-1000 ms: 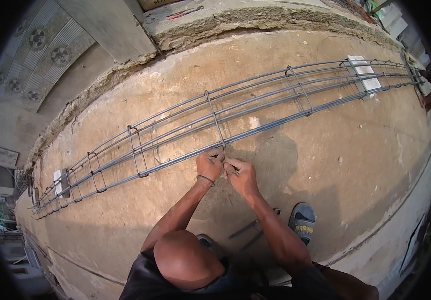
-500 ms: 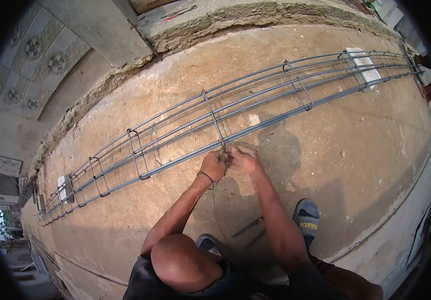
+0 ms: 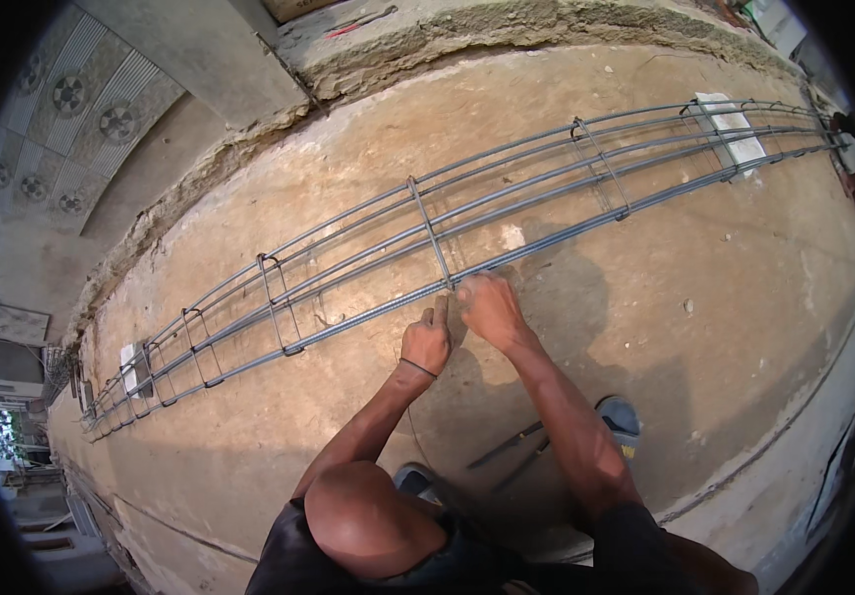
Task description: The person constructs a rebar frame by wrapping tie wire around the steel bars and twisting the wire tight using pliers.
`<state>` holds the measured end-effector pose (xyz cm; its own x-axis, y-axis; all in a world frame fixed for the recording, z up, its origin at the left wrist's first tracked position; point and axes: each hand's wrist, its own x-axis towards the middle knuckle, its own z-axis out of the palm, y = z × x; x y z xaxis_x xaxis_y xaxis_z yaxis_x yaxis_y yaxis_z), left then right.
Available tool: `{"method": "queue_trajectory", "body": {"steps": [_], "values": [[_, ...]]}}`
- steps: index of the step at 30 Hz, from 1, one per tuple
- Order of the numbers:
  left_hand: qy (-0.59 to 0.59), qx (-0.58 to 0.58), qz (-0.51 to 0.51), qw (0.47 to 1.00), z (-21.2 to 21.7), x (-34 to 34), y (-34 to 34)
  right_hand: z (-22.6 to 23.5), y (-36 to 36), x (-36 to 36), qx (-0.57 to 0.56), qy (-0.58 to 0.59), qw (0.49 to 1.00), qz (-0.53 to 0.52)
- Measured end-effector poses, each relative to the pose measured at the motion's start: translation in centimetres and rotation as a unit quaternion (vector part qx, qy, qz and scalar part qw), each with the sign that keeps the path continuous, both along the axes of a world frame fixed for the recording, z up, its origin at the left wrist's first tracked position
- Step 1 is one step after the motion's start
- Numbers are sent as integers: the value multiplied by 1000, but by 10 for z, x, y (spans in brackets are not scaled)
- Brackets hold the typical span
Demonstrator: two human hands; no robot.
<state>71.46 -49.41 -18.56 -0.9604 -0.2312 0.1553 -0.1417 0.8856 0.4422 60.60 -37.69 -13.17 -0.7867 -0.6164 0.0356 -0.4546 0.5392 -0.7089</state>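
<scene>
Reaching toward twelve o'clock, the left hand (image 3: 426, 344) is half curling and, just beside it, the right hand (image 3: 492, 307) is bunching at the cage (image 3: 430, 235), whether either is gripping being impossible to tell, while the cage is spanning eight to two, passing over blocks (image 3: 741, 151), with the ledge (image 3: 417, 59) lying beyond.
</scene>
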Motion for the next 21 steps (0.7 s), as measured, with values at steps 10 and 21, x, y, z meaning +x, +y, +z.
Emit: {"method": "queue_trajectory", "body": {"steps": [10, 21], "values": [[44, 285, 38, 957, -41, -12, 33, 33, -25, 27, 147, 31, 987, -53], [70, 629, 222, 742, 32, -5, -6, -21, 0, 7, -198, -472, 852, -112]]}}
